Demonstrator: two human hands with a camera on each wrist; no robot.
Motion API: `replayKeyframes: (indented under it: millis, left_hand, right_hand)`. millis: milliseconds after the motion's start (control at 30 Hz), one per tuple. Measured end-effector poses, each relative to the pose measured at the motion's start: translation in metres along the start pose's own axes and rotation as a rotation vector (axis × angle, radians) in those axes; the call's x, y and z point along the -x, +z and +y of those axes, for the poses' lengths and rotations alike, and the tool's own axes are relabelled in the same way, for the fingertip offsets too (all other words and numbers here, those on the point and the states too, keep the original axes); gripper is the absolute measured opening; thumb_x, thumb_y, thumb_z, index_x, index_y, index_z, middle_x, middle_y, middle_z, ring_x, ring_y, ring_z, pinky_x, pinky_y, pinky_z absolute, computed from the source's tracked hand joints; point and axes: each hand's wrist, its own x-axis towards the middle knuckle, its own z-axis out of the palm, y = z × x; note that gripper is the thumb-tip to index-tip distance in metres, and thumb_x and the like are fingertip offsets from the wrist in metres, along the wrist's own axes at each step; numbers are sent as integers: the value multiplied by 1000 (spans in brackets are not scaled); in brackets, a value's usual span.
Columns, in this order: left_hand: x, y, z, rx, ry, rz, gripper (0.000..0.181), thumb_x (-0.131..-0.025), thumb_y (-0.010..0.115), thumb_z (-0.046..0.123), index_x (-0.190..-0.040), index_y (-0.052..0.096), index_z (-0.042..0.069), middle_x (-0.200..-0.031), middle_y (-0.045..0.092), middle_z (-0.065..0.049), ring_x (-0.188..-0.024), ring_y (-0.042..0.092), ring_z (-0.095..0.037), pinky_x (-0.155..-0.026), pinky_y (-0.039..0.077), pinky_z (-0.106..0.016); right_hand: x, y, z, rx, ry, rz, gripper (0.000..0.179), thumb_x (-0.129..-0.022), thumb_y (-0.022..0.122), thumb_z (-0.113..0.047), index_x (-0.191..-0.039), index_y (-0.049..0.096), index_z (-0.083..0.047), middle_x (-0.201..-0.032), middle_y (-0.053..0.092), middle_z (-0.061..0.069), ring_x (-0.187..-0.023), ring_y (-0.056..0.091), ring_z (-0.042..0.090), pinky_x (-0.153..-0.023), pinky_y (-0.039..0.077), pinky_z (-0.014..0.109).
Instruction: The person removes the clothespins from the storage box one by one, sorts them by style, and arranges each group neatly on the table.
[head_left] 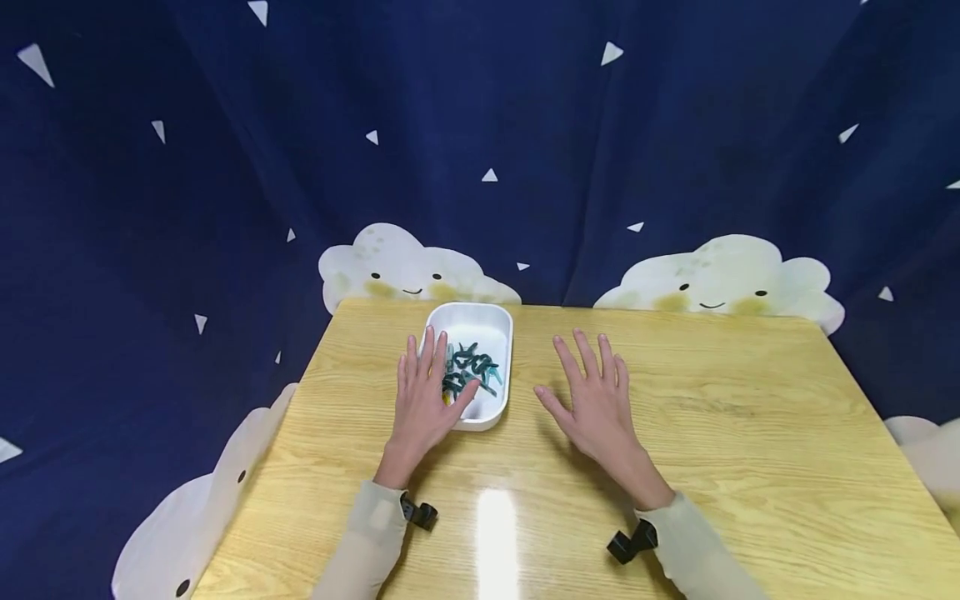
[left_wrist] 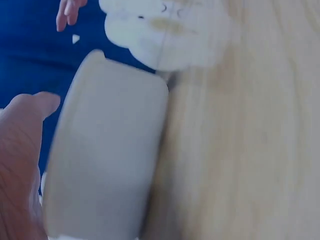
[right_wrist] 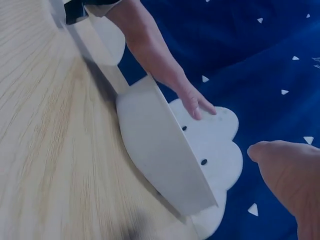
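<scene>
A white rectangular tray (head_left: 491, 408) with rounded corners stands on the table. Inside it lies a loose pile of small dark green pieces (head_left: 480, 363), with some lighter teal ones and a bit of yellow; their kind is too small to make out. My left hand (head_left: 423, 408) hovers with spread fingers over the tray's left side and hides part of the pile. To the right of the tray, my right hand (head_left: 600, 412) is held over the table, fingers spread and nothing in them. Both wrist views show the tray's outer wall (left_wrist: 110, 145) beside the hand.
The wooden table (head_left: 720, 467) extends widely to the right and toward me. Behind it hangs a dark blue curtain (head_left: 480, 108) with white triangles and smiling clouds. A small black camera mount sits on each wrist, over beige sleeves (head_left: 693, 542).
</scene>
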Motion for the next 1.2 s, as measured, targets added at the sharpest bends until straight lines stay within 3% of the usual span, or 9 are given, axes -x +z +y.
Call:
replayKeyframes:
  millis: [133,333,533,667,800,967,1200]
  left_hand:
    - [0,0,-15,-31,-19,-51,109,-93,47,81,-169,2,18,-177,-6,-3,-160,-16,-23,-131,4,-54]
    - [1,-1,-26,-43,-40,-97,118,-88,46,88,-169,5,12,-174,-14,3,-160,-17,-21,-131,3,-51]
    - [3,-3,-24,-41,-30,-123,123,-87,50,87,-168,9,4,-175,-11,-6,-161,-14,-25,-130,12,-56]
    - [3,-2,-23,-26,-32,-142,127,-85,52,88,-167,9,2,-174,-9,-13,-161,-11,-27,-131,11,-50]
    - [5,-1,-23,-14,-50,-173,128,-83,51,90,-167,8,3,-174,-8,-15,-161,-8,-27,-131,12,-46]
    - [7,-2,-25,10,-75,-183,130,-82,54,90,-168,7,6,-175,-8,-13,-162,-7,-26,-130,14,-46]
    - [8,-5,-29,23,-66,-170,132,-80,54,92,-168,8,4,-176,-4,-12,-162,-4,-27,-130,16,-48]
  right_hand:
    - [-14,9,-12,-11,-40,-49,80,-100,55,-64,-165,31,-24,-173,20,12,-160,5,42,-122,13,68]
    - [-38,24,-29,7,-103,-98,78,-99,55,-65,-162,37,-22,-173,17,9,-160,5,41,-123,13,64]
    - [-57,35,-41,37,-156,-139,76,-99,58,-61,-157,43,-15,-169,24,13,-157,13,43,-121,19,63]
    - [-66,43,-43,48,-168,-170,74,-97,65,-56,-153,48,-12,-164,33,14,-151,25,42,-118,26,61]
    - [-74,53,-42,56,-175,-207,68,-94,70,-48,-148,54,-10,-148,46,14,-130,41,38,-106,37,55]
    - [-87,66,-40,99,-199,-257,59,-92,72,-46,-136,62,-8,-122,49,10,-103,41,31,-83,37,44]
    - [-105,76,-37,128,-291,-331,58,-88,77,-46,-128,69,-5,-112,51,8,-98,41,28,-78,36,39]
